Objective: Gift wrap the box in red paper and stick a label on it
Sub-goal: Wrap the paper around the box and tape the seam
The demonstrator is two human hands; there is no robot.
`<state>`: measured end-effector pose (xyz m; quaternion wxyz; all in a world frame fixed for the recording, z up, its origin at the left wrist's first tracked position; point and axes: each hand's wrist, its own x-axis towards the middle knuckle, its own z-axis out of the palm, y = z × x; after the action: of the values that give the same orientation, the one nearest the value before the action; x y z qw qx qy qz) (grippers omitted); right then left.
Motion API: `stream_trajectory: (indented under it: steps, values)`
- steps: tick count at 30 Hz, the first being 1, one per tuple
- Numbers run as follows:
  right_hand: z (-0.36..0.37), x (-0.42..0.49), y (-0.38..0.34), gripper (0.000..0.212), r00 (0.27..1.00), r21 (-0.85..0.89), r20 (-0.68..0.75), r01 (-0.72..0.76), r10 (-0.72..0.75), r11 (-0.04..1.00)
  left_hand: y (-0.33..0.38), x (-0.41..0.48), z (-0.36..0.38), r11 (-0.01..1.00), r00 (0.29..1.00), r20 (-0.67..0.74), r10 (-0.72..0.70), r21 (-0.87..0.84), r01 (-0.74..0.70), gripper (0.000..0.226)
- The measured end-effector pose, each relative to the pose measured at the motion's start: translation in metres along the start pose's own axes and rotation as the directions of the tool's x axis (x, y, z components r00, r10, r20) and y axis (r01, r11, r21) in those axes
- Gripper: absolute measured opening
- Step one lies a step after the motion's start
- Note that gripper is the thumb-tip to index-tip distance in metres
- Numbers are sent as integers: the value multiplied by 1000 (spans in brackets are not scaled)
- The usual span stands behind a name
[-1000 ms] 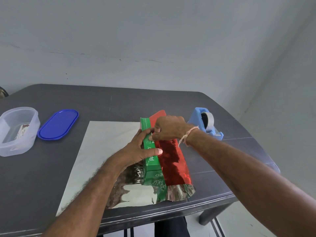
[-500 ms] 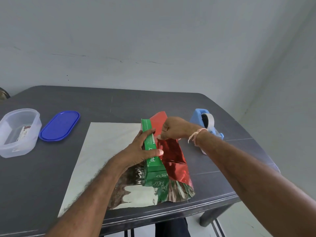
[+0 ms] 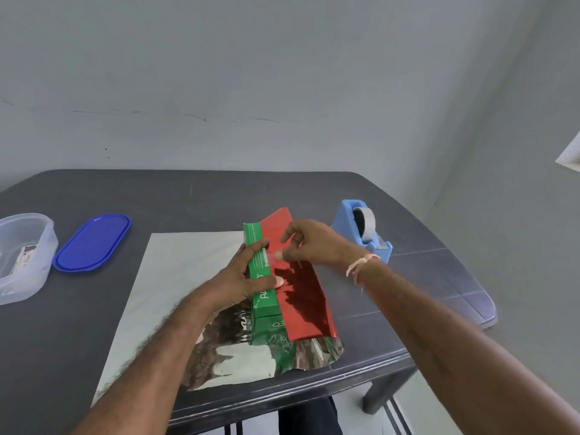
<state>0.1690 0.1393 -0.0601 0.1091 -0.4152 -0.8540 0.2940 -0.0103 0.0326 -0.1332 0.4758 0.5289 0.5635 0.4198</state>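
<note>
A long green box point(image 3: 258, 246) lies on the wrapping paper point(image 3: 188, 265), which is spread silver side up on the table. A red flap of the paper point(image 3: 309, 309) is folded up over the box's right side. My left hand point(image 3: 238, 284) grips the box from the left, and its thumb presses the flap's edge against the box top. Just above the flap's far part hovers my right hand point(image 3: 317, 246), its fingers loosely spread. I see nothing held in it. No label is in view.
A blue tape dispenser point(image 3: 361, 233) stands just right of the box. At the left lie a blue oval lid point(image 3: 92, 243) and a clear plastic container point(image 3: 22, 255) with something inside. The dark table point(image 3: 219, 196) ends close to the paper's near edge.
My right hand has come off the box top, moved a little right and spread its fingers. My left hand keeps its grip on the box.
</note>
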Motion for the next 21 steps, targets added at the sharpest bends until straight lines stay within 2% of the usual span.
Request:
stream_trajectory:
  steps: [3, 5, 6, 8, 9, 10, 12, 14, 17, 21]
  values:
    - [1, -27, 20, 24, 976, 368, -207, 13, 68, 930, -4, 2, -2, 999, 1000, 1, -2, -38, 2, 90]
    - [-1, -46, 34, 15, 910, 438, -380, 21, 164, 899, -4, 2, -1, 999, 1000, 5, 4, -36, -4, 87]
    - [-5, -54, 42, 12, 839, 420, -498, 13, 219, 907, -3, 2, 1, 1000, 1000, 3, 9, -28, -9, 87]
    - [-18, -66, 59, 14, 639, 336, -706, -77, 305, 939, 0, 1, 3, 1000, 1000, -10, 6, -13, -6, 85]
    - [-25, -70, 71, 21, 561, 299, -753, -173, 343, 938, 1, 0, 3, 1000, 1000, -10, 3, -13, -4, 85]
    - [-33, -73, 82, 29, 520, 284, -758, -281, 394, 917, 2, 0, 3, 1000, 1000, -8, -1, -12, 1, 85]
    - [-48, -75, 102, 41, 542, 352, -658, -392, 523, 850, 3, -1, 3, 1000, 1000, -9, -4, 5, 4, 88]
    - [-58, -75, 112, 40, 631, 537, -475, -345, 613, 770, 3, -2, 2, 1000, 1000, -5, -6, 14, 6, 89]
    - [-70, -71, 118, 39, 734, 686, -261, -315, 626, 656, 4, -3, 3, 1000, 1000, -4, -7, 7, 7, 88]
    - [-82, -62, 117, 41, 773, 680, -151, -371, 616, 632, 6, -3, 5, 1000, 1000, -15, -3, 21, 3, 86]
